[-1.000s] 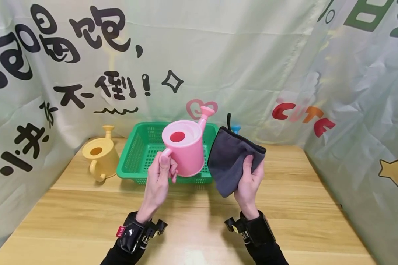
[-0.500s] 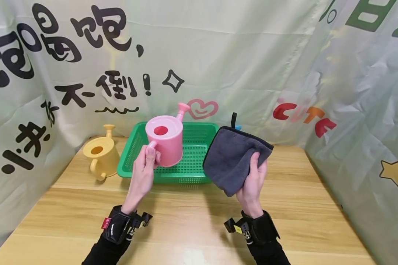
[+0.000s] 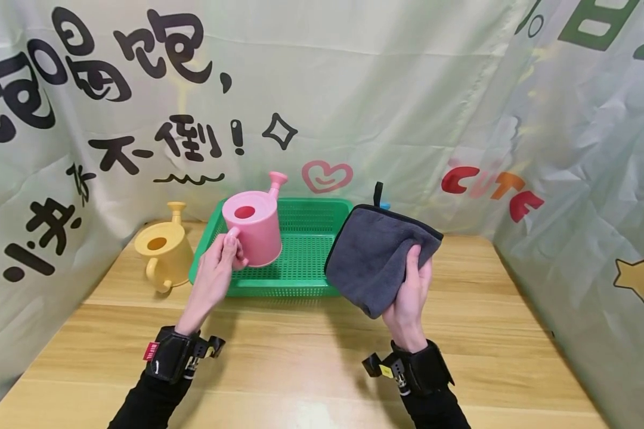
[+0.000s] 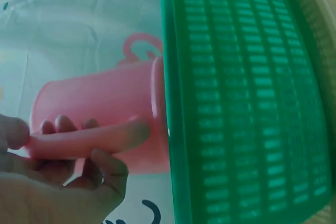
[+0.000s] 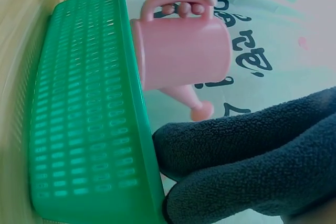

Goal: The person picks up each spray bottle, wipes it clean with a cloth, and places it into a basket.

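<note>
Pink watering can wants a level, steady hold, clear of the green basket walls. Nearest, the left hand grips its handle; the right hand, well apart, pinches a grey cloth. Just beyond the left hand, the can is upright at the basket's left half; whether they touch is hard to tell.

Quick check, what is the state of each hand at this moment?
Left hand: closed, holding the pink watering can by its handle.
Right hand: closed, holding the dark grey cloth.
</note>
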Tool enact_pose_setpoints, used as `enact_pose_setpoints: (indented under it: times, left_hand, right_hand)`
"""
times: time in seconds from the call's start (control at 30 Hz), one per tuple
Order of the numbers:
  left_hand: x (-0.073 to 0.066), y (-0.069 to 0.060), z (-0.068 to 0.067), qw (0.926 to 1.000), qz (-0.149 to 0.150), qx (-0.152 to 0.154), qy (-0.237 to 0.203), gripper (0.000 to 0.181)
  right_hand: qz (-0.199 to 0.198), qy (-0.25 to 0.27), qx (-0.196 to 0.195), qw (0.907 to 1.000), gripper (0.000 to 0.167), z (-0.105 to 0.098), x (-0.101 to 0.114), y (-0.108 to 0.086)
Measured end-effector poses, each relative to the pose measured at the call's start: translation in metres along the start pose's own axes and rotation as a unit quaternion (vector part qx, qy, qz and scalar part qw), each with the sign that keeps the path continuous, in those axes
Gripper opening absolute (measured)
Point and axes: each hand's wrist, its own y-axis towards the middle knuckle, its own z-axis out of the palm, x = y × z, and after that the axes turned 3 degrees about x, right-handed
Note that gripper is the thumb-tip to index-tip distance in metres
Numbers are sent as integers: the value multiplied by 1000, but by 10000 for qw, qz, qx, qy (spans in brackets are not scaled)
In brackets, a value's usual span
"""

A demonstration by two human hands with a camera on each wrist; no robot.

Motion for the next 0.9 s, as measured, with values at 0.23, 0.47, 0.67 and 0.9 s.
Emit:
enact_pose_setpoints:
  times: [0.23, 0.47, 0.67, 0.9]
  left_hand:
    - [9, 4, -8, 9985, 34, 191, 514, 44]
    - [15, 3, -13, 9953, -74, 262, 929, 46]
    - [18, -1, -13, 9922, -55, 169, 1236, 41]
    - [25, -4, -12, 9846, 53, 19, 1746, 38]
  right_hand:
    - [-9, 78, 102, 9999, 35, 0, 1, -1]
    - [20, 80, 66, 9999, 35, 0, 3, -1]
    - [41, 78, 44, 10000, 34, 0, 3, 0]
    - [36, 101, 37, 9999, 33, -1, 3, 0]
